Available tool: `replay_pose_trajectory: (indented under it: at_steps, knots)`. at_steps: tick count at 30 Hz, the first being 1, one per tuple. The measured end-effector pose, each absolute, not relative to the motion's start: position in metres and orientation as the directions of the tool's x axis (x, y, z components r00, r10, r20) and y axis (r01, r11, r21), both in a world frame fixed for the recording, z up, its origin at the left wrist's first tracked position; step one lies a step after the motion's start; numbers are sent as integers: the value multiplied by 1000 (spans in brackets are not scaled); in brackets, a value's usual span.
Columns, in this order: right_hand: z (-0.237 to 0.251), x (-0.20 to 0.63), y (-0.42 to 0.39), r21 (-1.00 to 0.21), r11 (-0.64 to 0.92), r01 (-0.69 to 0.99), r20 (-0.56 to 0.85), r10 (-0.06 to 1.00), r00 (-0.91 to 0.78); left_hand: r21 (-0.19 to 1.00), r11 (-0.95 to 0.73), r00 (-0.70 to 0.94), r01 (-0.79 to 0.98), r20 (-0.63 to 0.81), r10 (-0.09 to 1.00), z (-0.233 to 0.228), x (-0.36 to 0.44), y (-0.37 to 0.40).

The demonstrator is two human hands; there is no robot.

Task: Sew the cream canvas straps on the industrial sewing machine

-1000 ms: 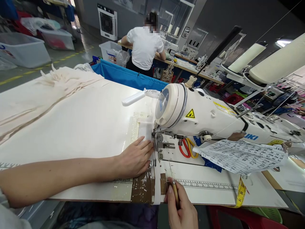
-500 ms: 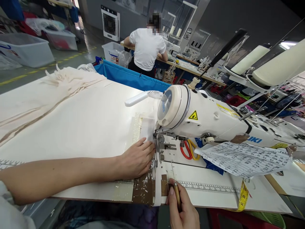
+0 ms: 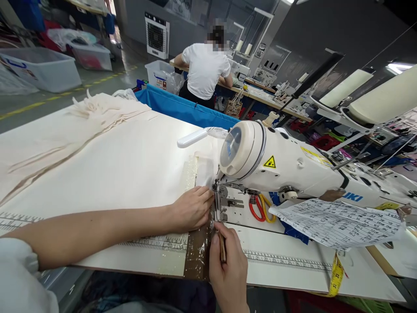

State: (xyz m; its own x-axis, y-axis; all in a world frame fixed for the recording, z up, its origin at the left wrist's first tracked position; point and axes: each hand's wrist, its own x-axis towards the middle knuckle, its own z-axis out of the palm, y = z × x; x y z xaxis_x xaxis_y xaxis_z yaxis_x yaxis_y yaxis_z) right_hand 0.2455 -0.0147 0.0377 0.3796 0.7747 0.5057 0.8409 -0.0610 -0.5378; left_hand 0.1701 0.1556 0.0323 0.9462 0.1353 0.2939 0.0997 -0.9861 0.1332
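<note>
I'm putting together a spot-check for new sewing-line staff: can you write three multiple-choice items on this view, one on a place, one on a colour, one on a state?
1. Where does the left hand rest?
A. Flat on the cream fabric, just left of the needle area
B. On the printed sheet
C. On the blue bin

2. What colours are the scissor handles under the sewing machine arm?
A. Green and black
B. Red and yellow
C. White and blue

3. What is the state of the right hand?
A. Open and flat on the table
B. Out of view
C. Closed in a grip on a wooden-handled tool

Answers: 1 A, its fingers lie on the cloth beside the presser foot. 2 B, one red loop and one yellow loop show. 3 C, its fingers wrap the handle, which points towards the needle.
</note>
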Motion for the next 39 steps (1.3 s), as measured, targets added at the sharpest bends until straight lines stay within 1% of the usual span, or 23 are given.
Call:
replay_pose_trajectory:
  at_steps: [2,6,10,20,24,27,30,32,34,35,37,39]
  knots:
    - [37,246,-5,-446,-50,894,532,788,310,152,-984,952,89,278,129,33,171,158]
    - [33,245,6,-309,-126,943,521,807,278,169,-983,956,70,269,114,33,172,159]
    - [30,246,11,-190,-172,967,542,803,249,179,-981,954,69,275,117,32,172,159]
    - [24,241,11,-22,-274,961,529,813,244,199,-976,950,85,280,140,32,171,158]
    - [20,236,11,36,-377,926,470,824,317,210,-973,953,96,263,151,33,172,161]
    - [22,235,15,105,-411,906,415,846,336,219,-969,958,114,234,166,34,174,166]
    - [26,234,22,157,-431,888,388,854,346,231,-965,958,125,225,178,32,175,170]
    - [28,235,23,153,-432,889,386,854,349,232,-964,956,131,228,185,32,174,172]
    - [31,237,19,107,-401,910,402,854,329,232,-963,952,134,240,191,35,172,175]
    - [32,239,15,58,-369,928,421,852,312,235,-962,947,142,250,201,37,172,179]
    - [33,244,3,-79,-256,964,455,851,263,251,-950,933,187,258,251,43,174,190]
    - [32,250,-11,-243,-129,961,471,851,233,307,-905,900,294,229,371,49,184,208]
